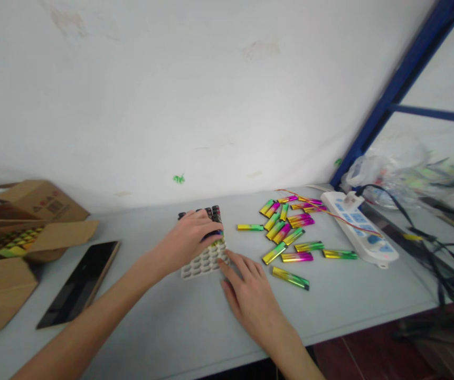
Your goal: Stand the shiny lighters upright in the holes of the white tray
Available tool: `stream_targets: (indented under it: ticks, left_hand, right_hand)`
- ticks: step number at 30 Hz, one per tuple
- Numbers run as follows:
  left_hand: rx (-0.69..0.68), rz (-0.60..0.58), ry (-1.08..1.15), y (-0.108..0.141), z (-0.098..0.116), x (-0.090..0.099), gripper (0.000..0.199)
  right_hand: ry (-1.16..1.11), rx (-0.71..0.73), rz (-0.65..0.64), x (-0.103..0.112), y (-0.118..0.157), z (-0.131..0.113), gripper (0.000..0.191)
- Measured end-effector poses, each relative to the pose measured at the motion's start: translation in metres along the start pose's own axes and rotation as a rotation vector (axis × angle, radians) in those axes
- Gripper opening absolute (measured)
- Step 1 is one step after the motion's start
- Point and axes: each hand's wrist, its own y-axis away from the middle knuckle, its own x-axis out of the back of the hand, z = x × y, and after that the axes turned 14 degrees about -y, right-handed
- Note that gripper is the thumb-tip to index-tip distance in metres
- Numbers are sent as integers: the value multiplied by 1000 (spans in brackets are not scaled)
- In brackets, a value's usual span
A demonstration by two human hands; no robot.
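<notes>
A white tray [203,262] with rows of oval holes lies on the grey table, its far rows filled with dark-topped pieces. My left hand [191,236] lies over the tray's filled part, fingers bent around something dark and shiny that is mostly hidden. My right hand [248,295] rests at the tray's right edge, its fingers apart and a fingertip touching the holes. Several shiny yellow-green and yellow-purple lighters [290,277] are scattered to the right of the tray.
At the left stand an open cardboard box [58,203] of similar pieces and a black phone-like slab [80,284]. A white power strip [359,227] with cables, a blue frame [385,103] and plastic bags [365,171] are at the right. A wall rises behind.
</notes>
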Motion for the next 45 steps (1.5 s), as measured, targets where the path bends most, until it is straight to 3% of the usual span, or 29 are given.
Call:
stream_targets:
  ticks: [11, 17, 22, 34, 38, 41, 45]
  left_hand:
    - [79, -116, 45, -9, 5, -2, 16]
    - [38, -51, 36, -2, 4, -6, 18]
    - [100, 34, 113, 0, -1, -6, 21]
    - [42, -147, -21, -10, 4, -1, 12]
    - [-35, -18, -97, -2, 8, -12, 14]
    - [-11, 121, -128, 8, 9, -21, 21]
    - [20, 210, -128, 19, 4, -17, 39]
  right_hand:
    - [-11, 10, 31, -1, 0, 0, 45]
    - [-11, 5, 39, -1, 0, 0, 45]
    - [-5, 5, 36, -3, 0, 1, 45]
    - [-18, -13, 29, 1, 0, -1, 45]
    - [-10, -22, 16, 1, -1, -2, 45]
    - [5, -18, 9, 2, -1, -3, 45]
    - [47, -8, 4, 3, -3, -5, 46]
